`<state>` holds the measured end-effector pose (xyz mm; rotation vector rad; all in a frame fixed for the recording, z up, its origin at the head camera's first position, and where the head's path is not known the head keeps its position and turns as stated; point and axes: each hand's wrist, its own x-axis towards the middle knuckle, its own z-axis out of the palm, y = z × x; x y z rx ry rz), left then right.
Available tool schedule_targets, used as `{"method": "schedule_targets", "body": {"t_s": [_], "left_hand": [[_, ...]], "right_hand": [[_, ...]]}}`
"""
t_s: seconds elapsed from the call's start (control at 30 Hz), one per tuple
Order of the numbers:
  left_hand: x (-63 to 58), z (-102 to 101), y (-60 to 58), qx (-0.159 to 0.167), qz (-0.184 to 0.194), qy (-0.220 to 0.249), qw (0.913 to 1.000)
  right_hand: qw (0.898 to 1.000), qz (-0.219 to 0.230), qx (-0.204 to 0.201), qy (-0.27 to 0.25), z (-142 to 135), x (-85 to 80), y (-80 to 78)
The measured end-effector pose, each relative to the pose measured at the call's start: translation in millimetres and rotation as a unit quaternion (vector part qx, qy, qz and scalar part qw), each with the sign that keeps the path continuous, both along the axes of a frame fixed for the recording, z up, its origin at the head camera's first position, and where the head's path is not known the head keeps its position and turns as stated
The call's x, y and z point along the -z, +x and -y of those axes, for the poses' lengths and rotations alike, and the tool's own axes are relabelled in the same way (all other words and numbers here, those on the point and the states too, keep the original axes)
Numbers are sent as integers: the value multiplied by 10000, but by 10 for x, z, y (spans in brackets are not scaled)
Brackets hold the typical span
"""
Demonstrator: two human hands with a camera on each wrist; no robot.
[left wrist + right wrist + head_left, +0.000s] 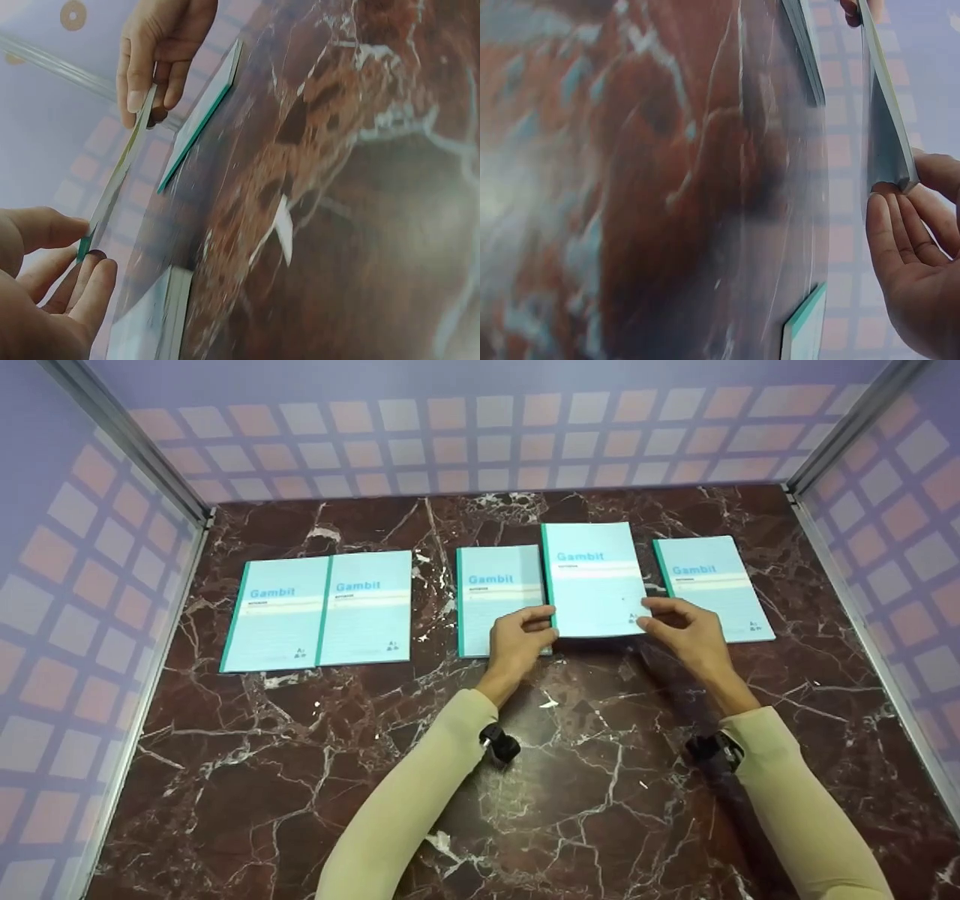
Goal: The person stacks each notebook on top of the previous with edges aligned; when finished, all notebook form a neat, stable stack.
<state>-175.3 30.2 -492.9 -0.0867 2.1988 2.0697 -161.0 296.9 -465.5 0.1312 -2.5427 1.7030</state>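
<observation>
A pale blue notebook (596, 585) with a green spine and "Gambit" on its cover is held up off the table between both hands. My left hand (519, 649) pinches its spine side near the lower corner, thumb on one face and fingers on the other. On the opposite edge my right hand (694, 637) pinches the lower right corner. In the left wrist view the held notebook (120, 172) appears edge-on above the table. The right wrist view also shows the notebook (885, 112) raised, its underside visible. Beneath my left hand lies another notebook (495, 600), partly covered.
On the right lies a slightly turned notebook (716, 592). Two more, a left notebook (277, 622) and its neighbour (367, 615), lie side by side. Everything is on a dark red marbled table (375, 780), enclosed by walls with a checkered pattern (450, 442).
</observation>
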Motion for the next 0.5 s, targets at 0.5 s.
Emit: {"method": "schedule_targets", "body": {"t_s": [0.5], "left_hand": [[-3,533,62,-291,-89,-302,9991]], "right_hand": [[9982,44,-605,35,445,-42,-85]]}}
